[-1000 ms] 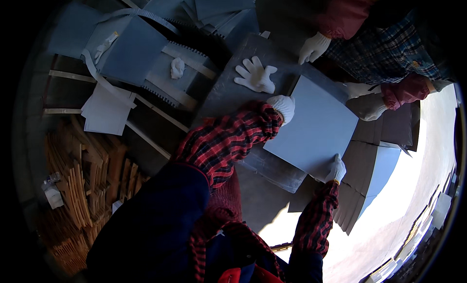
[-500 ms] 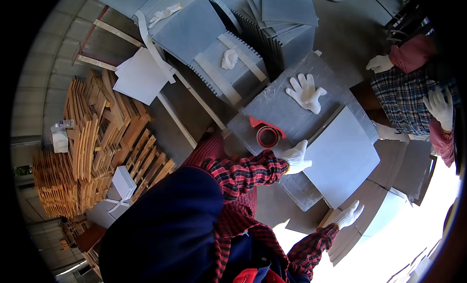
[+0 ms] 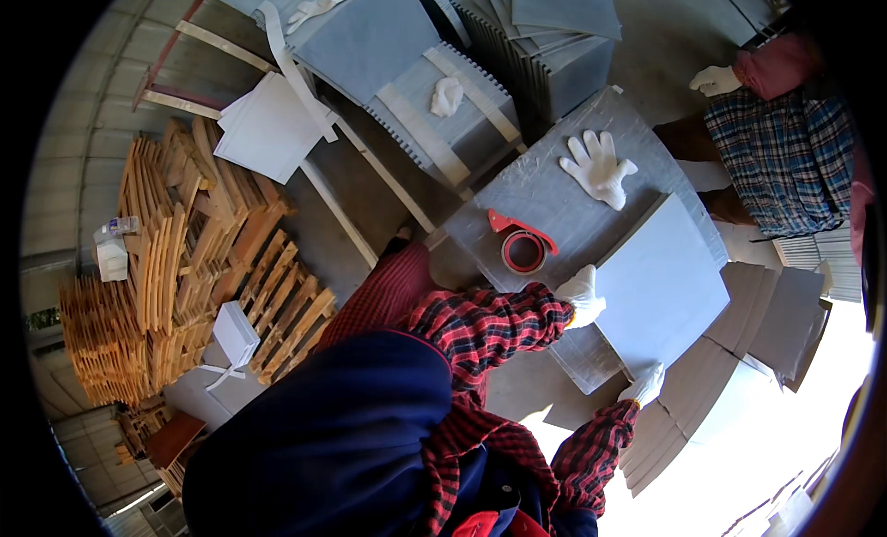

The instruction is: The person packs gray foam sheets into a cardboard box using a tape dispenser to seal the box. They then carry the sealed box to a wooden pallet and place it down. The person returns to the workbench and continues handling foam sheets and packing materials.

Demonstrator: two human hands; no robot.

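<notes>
A flat light-grey panel [image 3: 667, 283] lies tilted on the grey worktable, to the right of the tape. My left hand [image 3: 582, 298], in a white glove, touches the panel's left edge with thumb and fingers apart. At its near corner, my gloved right hand [image 3: 644, 386] rests against the edge, fingers stretched along it. Whether any fingertips reach under the panel is hidden. Just beyond my left hand is a red tape dispenser [image 3: 523, 245] with a roll in it. A spare white glove [image 3: 599, 170] lies palm-up, fingers spread, on the far part of the table.
Slatted wooden pallets [image 3: 185, 251] are piled on the left. Stacks of grey panels [image 3: 370, 38] stand at the back, with a crumpled white glove [image 3: 447, 96] on one. A co-worker's gloved hand [image 3: 715, 81] shows at right. Cardboard sheets [image 3: 688, 417] lie beyond my right hand.
My right hand has come up from beside the panel to its near corner. My left hand stays at the left edge. The whole view has shifted slightly.
</notes>
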